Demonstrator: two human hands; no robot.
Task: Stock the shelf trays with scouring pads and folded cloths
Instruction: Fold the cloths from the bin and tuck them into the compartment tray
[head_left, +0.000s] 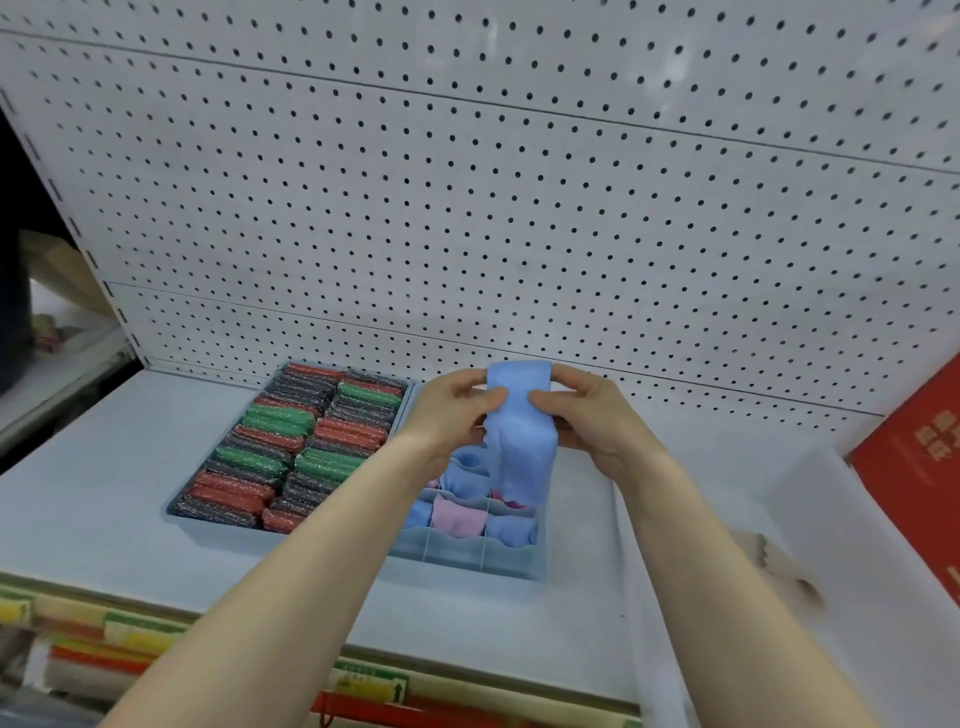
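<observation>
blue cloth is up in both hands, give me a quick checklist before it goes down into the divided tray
1. Both hands grip the blue cloth, left hand, right hand: ok.
2. Cloth folded narrow enough for a cell: cannot tell.
3. Cloth hangs over the divided tray: ok.
4. Free cell available, front row looks empty: ok.
5. Scouring pad tray beside it already full: ok.
6. Cells behind the cloth and hands: cannot tell.

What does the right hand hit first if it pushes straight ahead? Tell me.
Probably the pegboard back panel: the right hand, pinching the blue cloth, points there, nothing visibly between; depth is unclear.
</observation>
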